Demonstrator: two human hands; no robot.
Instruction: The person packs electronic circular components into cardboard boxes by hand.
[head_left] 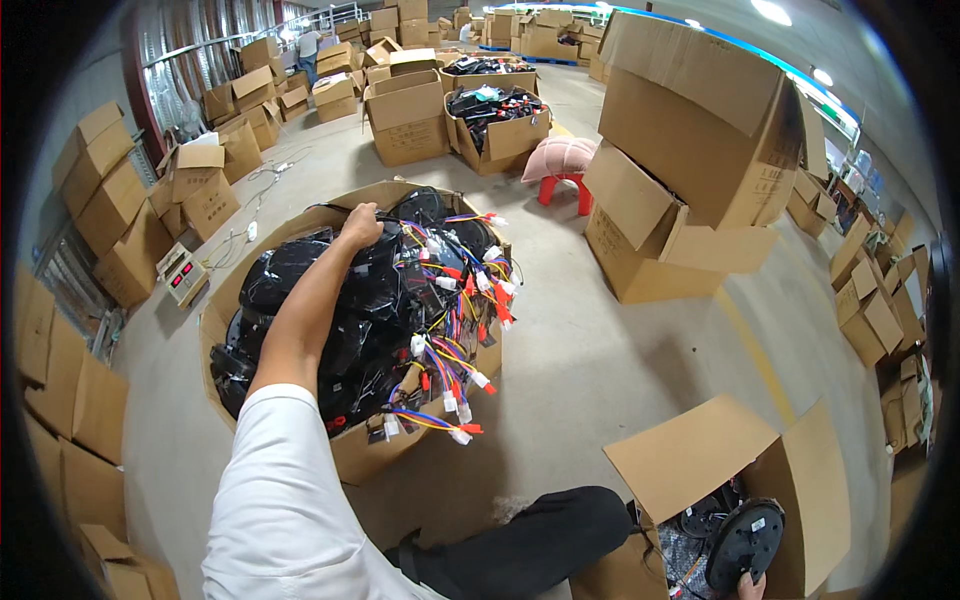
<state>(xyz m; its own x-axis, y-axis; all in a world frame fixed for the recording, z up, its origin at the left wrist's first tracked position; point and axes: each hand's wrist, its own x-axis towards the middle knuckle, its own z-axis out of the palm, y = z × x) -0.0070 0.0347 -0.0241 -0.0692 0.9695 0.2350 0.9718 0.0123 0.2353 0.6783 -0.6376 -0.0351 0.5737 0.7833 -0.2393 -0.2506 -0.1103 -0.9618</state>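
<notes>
Hands working between two cartons

Left hand (360,226) is closing on a black wired unit (375,285) atop the nearly full carton (225,300). Right hand (750,587), barely showing, is touching a black disc (745,540) in the near box (800,470); its grip cannot be told.

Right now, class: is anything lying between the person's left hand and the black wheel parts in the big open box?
Nothing visible. The left hand already rests on the black wheel parts heaped in the box; the coloured wires lie off to its right, not in between.
</notes>
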